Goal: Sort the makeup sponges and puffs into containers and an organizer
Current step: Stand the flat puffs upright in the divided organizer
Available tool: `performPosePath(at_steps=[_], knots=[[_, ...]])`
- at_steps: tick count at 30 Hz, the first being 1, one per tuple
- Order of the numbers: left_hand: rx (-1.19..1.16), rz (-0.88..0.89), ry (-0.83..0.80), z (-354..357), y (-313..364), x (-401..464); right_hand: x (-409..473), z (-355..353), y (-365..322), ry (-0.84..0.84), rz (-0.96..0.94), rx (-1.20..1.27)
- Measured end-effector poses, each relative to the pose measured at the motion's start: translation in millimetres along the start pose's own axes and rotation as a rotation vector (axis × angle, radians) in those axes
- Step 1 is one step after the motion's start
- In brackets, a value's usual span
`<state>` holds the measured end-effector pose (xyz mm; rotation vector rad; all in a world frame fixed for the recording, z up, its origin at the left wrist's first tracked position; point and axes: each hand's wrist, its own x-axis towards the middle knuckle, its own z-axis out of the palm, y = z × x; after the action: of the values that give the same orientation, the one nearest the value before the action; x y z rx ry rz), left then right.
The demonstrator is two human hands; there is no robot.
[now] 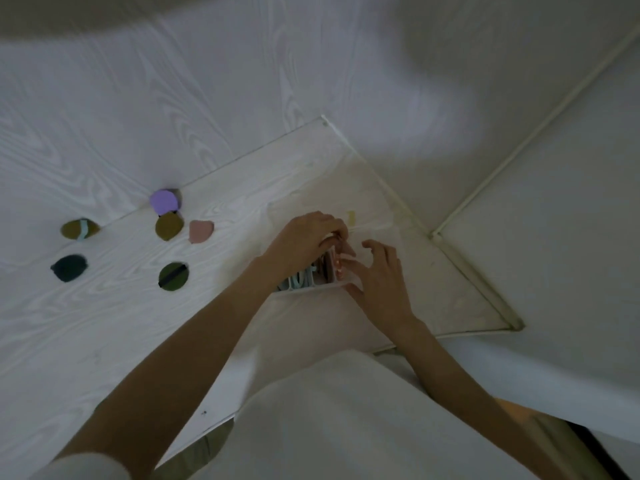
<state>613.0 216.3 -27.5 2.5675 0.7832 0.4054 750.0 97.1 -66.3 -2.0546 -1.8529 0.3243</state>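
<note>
Head cam is showing both hands working at a clear plastic organizer [377, 233] on the white woodgrain table [104, 323]. Left hand [304, 237] is pinching what looks like a pink puff [331, 268] into it, right hand [377, 271] is lying spread against the wall. Round soft puffs are sitting well left: purple sponge [164, 199], olive puff [168, 227], dark teal puff [69, 267].

No readable text, label, brand, number or sign anywhere. Small yellowish tab [351, 218] on the clear organizer [377, 216], far right on the counter [104, 323], too blurred to show any lettering.
</note>
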Motion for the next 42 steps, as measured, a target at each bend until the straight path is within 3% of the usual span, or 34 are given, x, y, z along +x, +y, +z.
performPosePath(at_steps=[19, 27, 31, 38, 42], knots=[[0.002, 0.157, -0.039, 16, -15, 1, -7, 0, -4, 0.001, 0.027, -0.048], [0.136, 0.186, -0.281, 21, -17, 10, -9, -14, -2, 0.211, 0.075, 0.106], [0.143, 0.164, -0.298, 18, -17, 3, -2, -7, -3, 0.167, 0.073, 0.057], [0.112, 0.116, -0.158, 24, -20, -27, -7, -1, 1, 0.043, 0.005, -0.069], [0.180, -0.055, -0.179, 29, -30, -48, 0, 4, 5, 0.028, 0.007, -0.034]])
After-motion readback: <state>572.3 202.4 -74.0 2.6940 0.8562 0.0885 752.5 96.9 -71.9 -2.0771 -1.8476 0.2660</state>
